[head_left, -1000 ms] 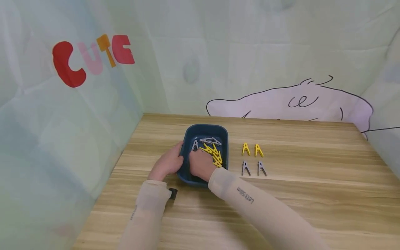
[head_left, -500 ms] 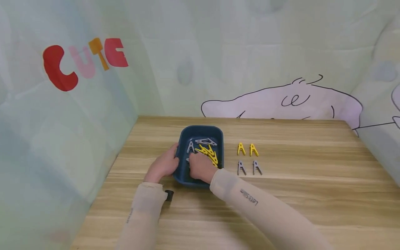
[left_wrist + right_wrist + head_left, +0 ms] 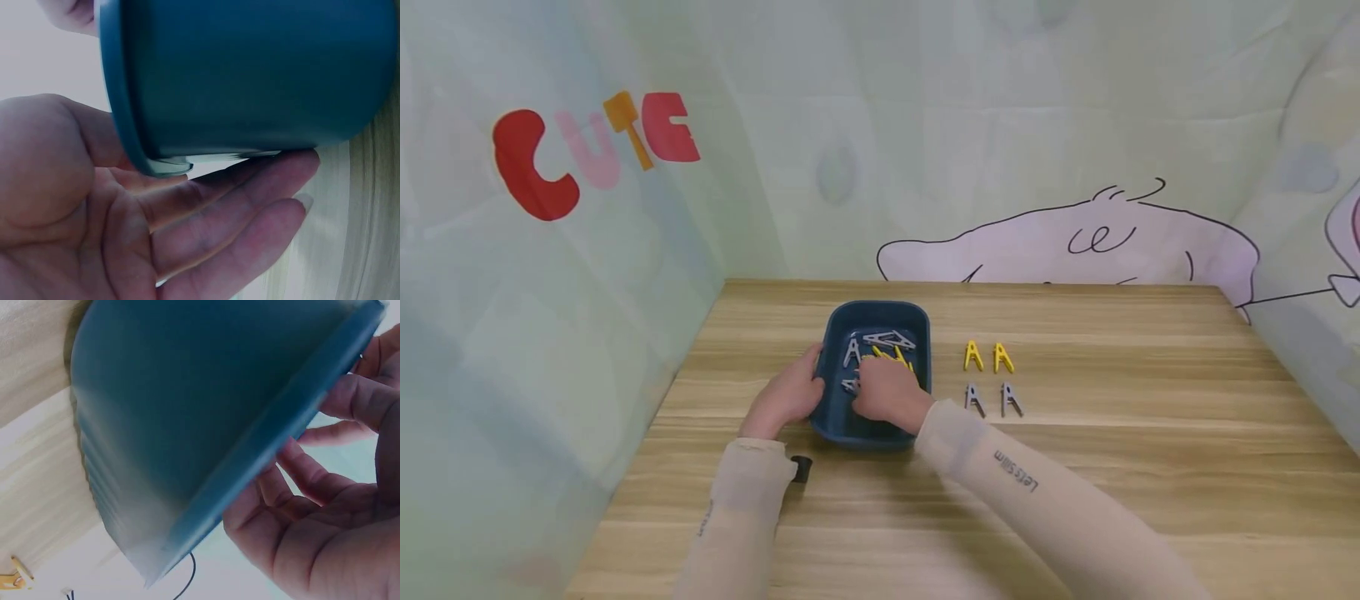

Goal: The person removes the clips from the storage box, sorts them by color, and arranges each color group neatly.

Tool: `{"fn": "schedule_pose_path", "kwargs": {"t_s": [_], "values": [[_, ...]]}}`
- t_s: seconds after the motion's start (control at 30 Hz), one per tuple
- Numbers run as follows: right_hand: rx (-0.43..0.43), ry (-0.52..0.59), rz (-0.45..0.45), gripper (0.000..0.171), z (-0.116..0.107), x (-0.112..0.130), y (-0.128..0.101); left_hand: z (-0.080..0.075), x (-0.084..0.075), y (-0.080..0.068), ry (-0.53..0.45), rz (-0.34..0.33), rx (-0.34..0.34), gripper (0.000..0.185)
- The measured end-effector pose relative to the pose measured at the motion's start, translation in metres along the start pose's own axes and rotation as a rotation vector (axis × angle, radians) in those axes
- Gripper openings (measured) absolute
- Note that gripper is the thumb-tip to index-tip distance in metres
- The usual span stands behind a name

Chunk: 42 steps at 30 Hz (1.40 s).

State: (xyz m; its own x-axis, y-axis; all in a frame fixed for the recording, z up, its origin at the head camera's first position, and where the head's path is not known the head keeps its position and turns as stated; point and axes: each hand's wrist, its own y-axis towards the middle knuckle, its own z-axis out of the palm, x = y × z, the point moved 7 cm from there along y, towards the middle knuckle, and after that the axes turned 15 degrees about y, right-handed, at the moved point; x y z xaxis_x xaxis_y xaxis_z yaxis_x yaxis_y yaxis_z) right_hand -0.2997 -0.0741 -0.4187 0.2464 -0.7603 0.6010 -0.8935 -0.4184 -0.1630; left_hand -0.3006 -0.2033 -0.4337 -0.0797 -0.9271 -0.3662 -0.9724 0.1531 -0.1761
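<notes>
A dark blue plastic bin sits on the table with grey and yellow clothespins inside. My left hand holds its left side, thumb over the rim and fingers along the outer wall, as the left wrist view shows. My right hand reaches into the bin over its near right side, fingers bent down among the clothespins. The bin wall and the hand itself hide its fingertips, so whether they pinch a clothespin is unclear. Grey clothespins lie left of and beyond this hand; yellow clothespins are partly covered by it.
Right of the bin stand two yellow clothespins in a row, with two grey clothespins in a row nearer me. The wooden table meets printed fabric walls at the back and left.
The head view has shifted a little. Inside the bin my right hand has moved right, over the yellow clothespins, uncovering a grey one on its left. My left hand stays on the bin.
</notes>
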Motion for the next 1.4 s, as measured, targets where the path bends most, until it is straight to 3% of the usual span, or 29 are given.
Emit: {"fn": "schedule_pose_path", "kwargs": {"t_s": [0.13, 0.3, 0.53, 0.9, 1.4], "values": [[-0.056, 0.046, -0.023, 0.019, -0.01, -0.002, -0.002, 0.0, 0.0, -0.001, 0.002, -0.004, 0.002, 0.057], [-0.087, 0.093, -0.065, 0.036, -0.023, 0.0, -0.006, 0.001, 0.002, -0.001, 0.008, -0.008, -0.001, 0.057], [-0.072, 0.215, -0.005, 0.04, -0.038, -0.006, -0.012, 0.002, 0.004, -0.001, -0.019, -0.025, 0.004, 0.057], [-0.14, 0.253, 0.096, 0.043, -0.068, -0.035, -0.021, 0.003, 0.003, -0.003, -0.055, -0.031, 0.017, 0.058], [-0.191, 0.252, 0.096, 0.044, -0.105, -0.09, -0.041, 0.002, -0.001, 0.001, -0.002, 0.005, -0.01, 0.059]]}}
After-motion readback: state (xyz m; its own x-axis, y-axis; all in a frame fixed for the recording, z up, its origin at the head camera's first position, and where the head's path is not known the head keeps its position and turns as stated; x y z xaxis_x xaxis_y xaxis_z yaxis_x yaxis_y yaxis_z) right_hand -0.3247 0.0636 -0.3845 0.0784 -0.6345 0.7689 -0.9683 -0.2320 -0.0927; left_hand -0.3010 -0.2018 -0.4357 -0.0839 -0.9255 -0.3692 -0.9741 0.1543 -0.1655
